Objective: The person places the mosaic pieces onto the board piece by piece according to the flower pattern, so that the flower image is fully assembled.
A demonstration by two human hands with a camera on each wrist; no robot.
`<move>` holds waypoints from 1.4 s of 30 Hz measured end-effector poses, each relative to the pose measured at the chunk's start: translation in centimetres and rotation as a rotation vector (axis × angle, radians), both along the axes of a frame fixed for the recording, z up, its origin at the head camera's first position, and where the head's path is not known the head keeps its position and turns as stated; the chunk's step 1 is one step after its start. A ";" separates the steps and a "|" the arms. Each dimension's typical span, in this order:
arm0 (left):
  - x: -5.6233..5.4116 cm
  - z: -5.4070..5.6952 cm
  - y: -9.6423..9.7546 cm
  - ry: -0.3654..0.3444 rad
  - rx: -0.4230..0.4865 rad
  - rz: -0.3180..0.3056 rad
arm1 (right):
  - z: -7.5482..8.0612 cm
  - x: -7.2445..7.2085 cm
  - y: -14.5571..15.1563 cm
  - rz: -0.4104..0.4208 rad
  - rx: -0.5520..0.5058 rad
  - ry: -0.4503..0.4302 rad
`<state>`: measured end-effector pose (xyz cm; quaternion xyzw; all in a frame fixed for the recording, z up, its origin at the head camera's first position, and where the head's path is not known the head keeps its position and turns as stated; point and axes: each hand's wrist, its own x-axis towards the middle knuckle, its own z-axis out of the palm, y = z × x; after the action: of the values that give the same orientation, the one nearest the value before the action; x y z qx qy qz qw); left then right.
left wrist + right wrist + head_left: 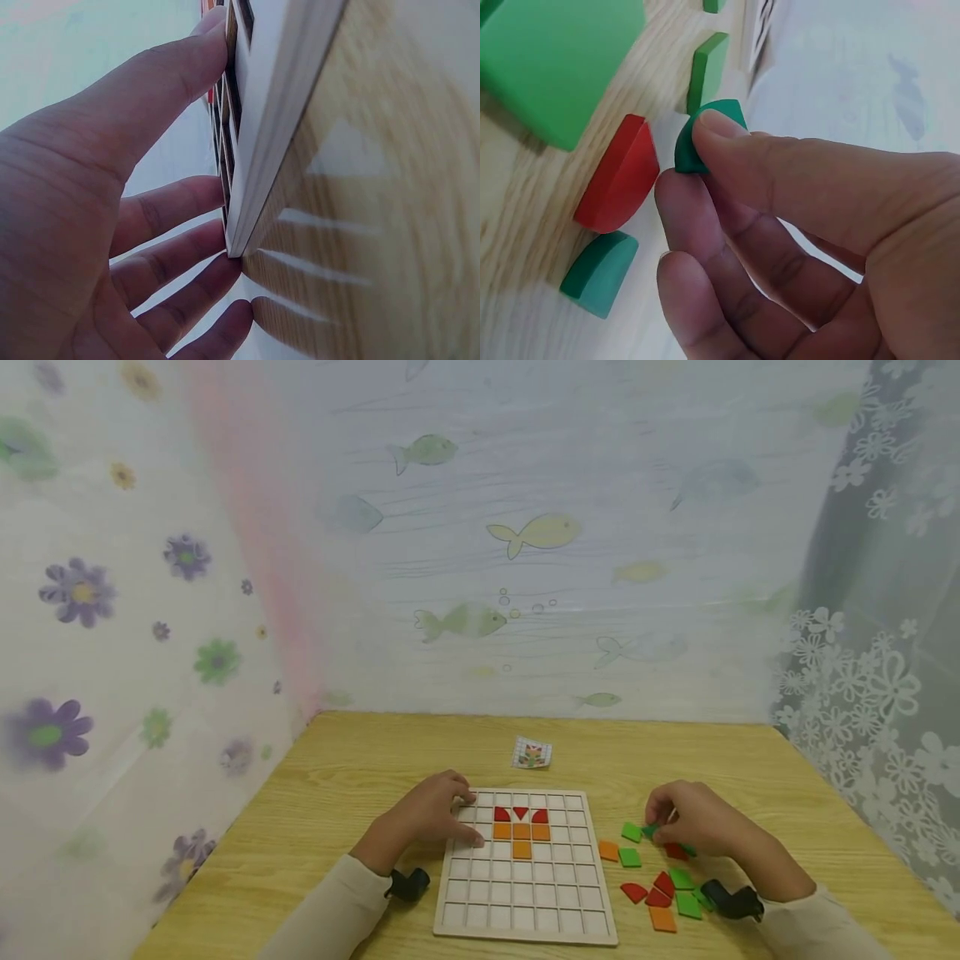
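Observation:
A square-celled wooden board (502, 935) lies on the table in the head view. Near its top sit two red quarter-circle tiles, a red triangle (521, 813) between them, and several orange squares (522, 850). My left hand (422, 814) rests at the board's left edge, the thumb over the cells and the fingertips along the far corner. To the right of the board, my right hand (697, 817) pinches a dark green curved-edge tile (688, 152) between thumb and fingers. Below those fingers lie a red curved tile (620, 180) and another dark green tile (600, 271).
Loose green squares (688, 905), red tiles (633, 892) and orange squares (663, 919) are scattered right of the board. A small printed pattern card (532, 753) lies beyond it. Patterned curtains (547, 677) enclose the table (360, 743) at the back and sides.

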<state>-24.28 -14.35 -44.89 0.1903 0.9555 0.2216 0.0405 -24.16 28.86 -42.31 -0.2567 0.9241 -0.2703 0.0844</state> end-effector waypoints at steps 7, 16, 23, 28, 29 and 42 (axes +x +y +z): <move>0.3 0.2 0.0 0.008 0.003 -0.003 | 0.3 0.0 -0.6 -0.009 0.000 0.009; 0.5 0.4 0.1 0.004 0.007 0.002 | 0.5 -0.1 -1.4 -0.014 -0.023 0.017; 0.2 0.2 -0.1 0.008 0.015 -0.008 | 0.7 -0.1 -2.0 -0.011 -0.037 0.047; 0.0 -0.1 -0.2 0.015 0.016 -0.019 | 0.8 -0.2 -2.6 0.031 -0.056 0.055; 0.0 -0.2 -0.2 0.017 0.015 -0.019 | 0.8 -0.2 -2.7 0.040 -0.064 0.049; -0.2 -0.3 -0.1 0.016 0.011 -0.021 | 0.8 -0.4 -4.8 0.066 -0.108 0.019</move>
<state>-24.43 -14.46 -45.21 0.2022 0.9526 0.2247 0.0340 -24.61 24.07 -41.51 -0.2940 0.8998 -0.3145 0.0705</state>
